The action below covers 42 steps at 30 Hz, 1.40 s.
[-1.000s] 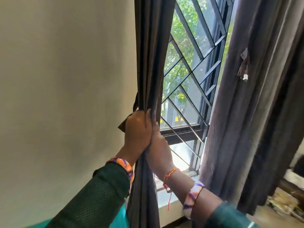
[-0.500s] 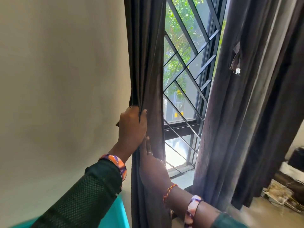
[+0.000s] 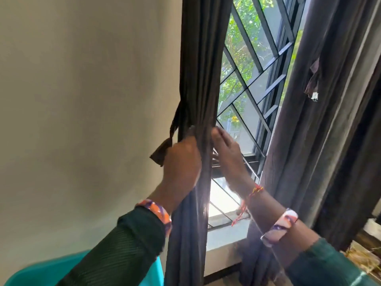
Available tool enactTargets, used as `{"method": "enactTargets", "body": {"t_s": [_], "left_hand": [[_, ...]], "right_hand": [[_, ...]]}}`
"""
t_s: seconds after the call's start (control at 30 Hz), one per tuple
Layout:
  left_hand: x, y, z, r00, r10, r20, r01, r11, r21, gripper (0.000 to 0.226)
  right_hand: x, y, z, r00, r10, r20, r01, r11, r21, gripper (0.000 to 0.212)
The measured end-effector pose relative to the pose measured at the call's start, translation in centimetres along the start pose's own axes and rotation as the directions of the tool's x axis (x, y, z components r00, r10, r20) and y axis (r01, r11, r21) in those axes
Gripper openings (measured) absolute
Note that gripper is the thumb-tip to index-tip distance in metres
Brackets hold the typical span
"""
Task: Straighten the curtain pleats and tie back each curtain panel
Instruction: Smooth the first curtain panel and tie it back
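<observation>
The dark left curtain panel [image 3: 201, 65] hangs gathered into a narrow bunch beside the wall. My left hand [image 3: 182, 162] is closed around the bunch from the wall side. My right hand [image 3: 227, 155] presses against the bunch's window edge with its fingers stretched out. A dark fabric tie-back strip [image 3: 165, 147] dangles to the left of the bunch, just above my left hand. The right curtain panel [image 3: 321, 131] hangs loose in wide folds, with a small fabric tab [image 3: 312, 83] on it.
A cream wall [image 3: 82, 100] fills the left side. Behind the curtains is a window with a black diagonal metal grille [image 3: 253, 65] and a pale sill [image 3: 224, 234]. A teal plastic tub [image 3: 41, 271] sits at the lower left. Clutter [image 3: 365, 256] lies at the lower right.
My right hand has risen from below my left hand to the window-side edge of the bunch. The tie-back strip now shows hanging left of the curtain. My left hand keeps its grip.
</observation>
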<state>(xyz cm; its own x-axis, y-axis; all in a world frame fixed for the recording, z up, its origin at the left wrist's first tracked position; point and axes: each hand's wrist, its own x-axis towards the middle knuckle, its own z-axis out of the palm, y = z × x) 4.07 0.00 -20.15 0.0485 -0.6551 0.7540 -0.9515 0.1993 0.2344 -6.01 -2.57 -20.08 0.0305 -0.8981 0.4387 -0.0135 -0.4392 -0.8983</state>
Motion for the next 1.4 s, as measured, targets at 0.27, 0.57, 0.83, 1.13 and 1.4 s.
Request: {"method": "enactTargets", "body": {"t_s": [0.27, 0.57, 0.83, 1.13, 1.4], "left_hand": [[-0.3, 4.2, 0.6, 0.98, 0.148, 0.133, -0.141, 0.988, -0.058, 0.027], [1.2, 1.3, -1.0, 0.938, -0.048, -0.345, -0.068, 0.946, -0.315, 0.016], [4.8, -0.1, -1.1, 0.986, -0.167, 0.019, 0.156, 0.868, -0.472, 0.049], [6.5, -0.2, -1.4, 0.985, -0.16, 0.059, 0.165, 0.808, -0.566, 0.053], [8.7, 0.3, -3.1, 0.916, -0.211, 0.34, 0.388, 0.68, -0.622, 0.031]], "right_hand": [[2.7, -4.6, -0.9, 0.996, 0.077, 0.039, -0.074, 0.994, -0.08, 0.018], [3.5, -4.5, -3.6, 0.99, 0.136, -0.035, -0.139, 0.985, -0.101, 0.02], [3.6, -4.2, -2.6, 0.99, 0.144, -0.003, -0.144, 0.985, -0.091, 0.024], [3.7, -4.0, -1.6, 0.989, 0.148, 0.018, -0.144, 0.976, -0.162, 0.03], [3.2, -4.3, -1.1, 0.989, 0.115, 0.091, -0.099, 0.982, -0.16, 0.019]]}}
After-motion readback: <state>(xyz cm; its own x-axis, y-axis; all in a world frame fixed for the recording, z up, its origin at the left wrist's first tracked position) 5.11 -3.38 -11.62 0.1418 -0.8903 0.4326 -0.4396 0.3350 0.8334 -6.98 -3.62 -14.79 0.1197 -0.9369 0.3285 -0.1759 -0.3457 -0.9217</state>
